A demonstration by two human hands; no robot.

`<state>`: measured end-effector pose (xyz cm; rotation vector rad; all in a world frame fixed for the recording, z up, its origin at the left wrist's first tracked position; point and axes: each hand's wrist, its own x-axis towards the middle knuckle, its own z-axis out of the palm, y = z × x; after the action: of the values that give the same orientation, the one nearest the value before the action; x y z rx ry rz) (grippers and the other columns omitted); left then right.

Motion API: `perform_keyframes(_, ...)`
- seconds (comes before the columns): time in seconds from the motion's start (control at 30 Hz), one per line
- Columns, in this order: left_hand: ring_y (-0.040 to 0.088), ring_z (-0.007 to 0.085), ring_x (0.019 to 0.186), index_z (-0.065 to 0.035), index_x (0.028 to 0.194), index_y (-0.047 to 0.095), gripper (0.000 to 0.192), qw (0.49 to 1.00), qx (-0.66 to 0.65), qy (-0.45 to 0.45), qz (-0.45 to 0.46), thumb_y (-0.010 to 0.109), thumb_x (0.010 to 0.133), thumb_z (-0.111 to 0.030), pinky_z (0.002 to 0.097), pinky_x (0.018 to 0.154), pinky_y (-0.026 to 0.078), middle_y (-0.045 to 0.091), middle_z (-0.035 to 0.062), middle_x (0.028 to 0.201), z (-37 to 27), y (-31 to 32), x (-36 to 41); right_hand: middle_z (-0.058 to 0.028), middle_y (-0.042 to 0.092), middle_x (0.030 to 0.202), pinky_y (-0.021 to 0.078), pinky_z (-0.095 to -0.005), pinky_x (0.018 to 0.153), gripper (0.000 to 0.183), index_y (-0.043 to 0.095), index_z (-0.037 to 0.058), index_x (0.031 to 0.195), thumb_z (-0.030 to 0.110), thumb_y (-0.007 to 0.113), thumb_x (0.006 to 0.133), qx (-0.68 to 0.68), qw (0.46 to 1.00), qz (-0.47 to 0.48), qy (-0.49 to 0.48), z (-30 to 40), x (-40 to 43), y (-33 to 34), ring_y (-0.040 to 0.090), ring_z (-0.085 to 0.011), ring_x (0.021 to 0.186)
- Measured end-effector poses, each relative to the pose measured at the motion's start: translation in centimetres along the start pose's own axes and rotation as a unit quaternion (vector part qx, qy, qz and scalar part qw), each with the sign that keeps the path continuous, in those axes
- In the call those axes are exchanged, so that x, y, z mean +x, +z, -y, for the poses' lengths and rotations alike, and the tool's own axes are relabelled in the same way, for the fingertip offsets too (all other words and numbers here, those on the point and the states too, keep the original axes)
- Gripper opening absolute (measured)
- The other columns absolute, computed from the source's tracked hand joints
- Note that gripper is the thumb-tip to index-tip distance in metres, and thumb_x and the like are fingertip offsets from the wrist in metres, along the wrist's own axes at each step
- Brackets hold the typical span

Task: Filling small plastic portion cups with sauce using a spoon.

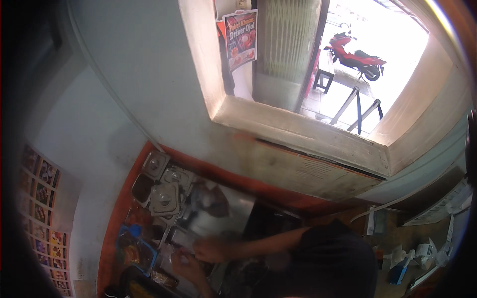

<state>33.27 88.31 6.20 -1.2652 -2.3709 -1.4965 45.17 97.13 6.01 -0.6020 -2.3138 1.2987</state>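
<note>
My left hand [187, 265] is low in the view, over the steel worktop, with its fingers bent. Close beside it on the right is my right hand [211, 250], at the end of a bare forearm that comes from a dark sleeve. The fingertips of both hands nearly meet; whether anything small is between them is too dim and blurred to tell. Just beyond the hands sits a rectangular metal container [179, 236]. A blue-rimmed container [138, 250] with food stands left of them, and a clear-wrapped item [164, 278] lies near my left hand.
Steel food pans with lids [164, 199] stand at the back left. A plastic bag [213, 201] with dark contents lies on the steel worktop [238, 209]. A dark appliance or surface [274, 221] is farther right. An orange-edged wall and a window opening [298, 128] bound the back.
</note>
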Motion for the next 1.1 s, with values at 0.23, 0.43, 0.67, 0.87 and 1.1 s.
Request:
perform_keyframes(0.23, 0.054, 0.0287, 0.074, 0.0008, 0.08, 0.056, 0.011, 0.99, -0.032, 0.069, 0.12, 0.064, 0.076, -0.004, 0.0377, 0.071, 0.043, 0.053, 0.0118, 0.077, 0.9, -1.0, 2.5, -0.0181, 0.059, 0.084, 0.0453, -0.0493, 0.069, 0.022, 0.056, 0.0028, 0.087, 0.025, 0.058, 0.089, -0.031, 0.996, 0.072, 0.043, -0.4, 2.4, 0.1, 0.06, -0.0396, 0.079)
perform_keyframes(0.43, 0.059, 0.0272, 0.08, -0.0004, 0.083, 0.06, 0.009, 0.988, -0.095, 0.01, 0.119, 0.063, 0.075, -0.003, 0.0377, 0.073, 0.045, 0.06, 0.0118, 0.082, 3.1, -2.4, 5.1, -0.0168, 0.053, 0.084, 0.0441, -0.0452, 0.071, 0.021, 0.054, 0.0017, 0.083, 0.021, 0.06, 0.088, 0.097, 0.99, -0.076, -0.062, -0.7, 6.5, 1.4, 0.055, -0.0359, 0.078)
perform_keyframes(0.67, 0.066, 0.0292, 0.102, -0.0046, 0.112, 0.07, 0.044, 0.978, -0.086, 0.054, 0.185, 0.082, 0.071, -0.014, 0.0404, 0.091, 0.051, 0.068, 0.0143, 0.109, 3.6, -4.0, 9.9, -0.0053, 0.065, 0.086, 0.0505, -0.03, 0.074, 0.015, 0.064, 0.0018, 0.091, 0.01, 0.069, 0.079, 0.221, 0.966, 0.031, 0.134, -0.9, 12.6, 1.3, 0.061, -0.0116, 0.08)
perform_keyframes(0.87, 0.067, 0.0242, 0.091, -0.0038, 0.109, 0.07, 0.047, 0.992, -0.055, -0.01, 0.109, 0.084, 0.064, -0.004, 0.0321, 0.076, 0.053, 0.067, 0.0128, 0.107, 9.4, -5.5, 11.1, -0.008, 0.064, 0.087, 0.0512, -0.0293, 0.072, 0.021, 0.066, 0.0025, 0.094, 0.017, 0.074, 0.083, 0.122, 0.987, 0.073, 0.075, -2.4, 20.5, -0.1, 0.065, -0.0164, 0.081)
perform_keyframes(1.1, 0.064, 0.0243, 0.084, -0.0053, 0.114, 0.062, 0.06, 0.994, -0.098, -0.016, -0.044, 0.089, 0.061, -0.012, 0.0351, 0.07, 0.052, 0.066, 0.0124, 0.097, 14.7, -8.5, 11.4, -0.0168, 0.067, 0.092, 0.0513, -0.0414, 0.078, 0.017, 0.067, 0.0009, 0.093, 0.016, 0.065, 0.086, -0.276, 0.954, -0.106, 0.06, -17.6, 33.6, -1.2, 0.065, -0.038, 0.089)
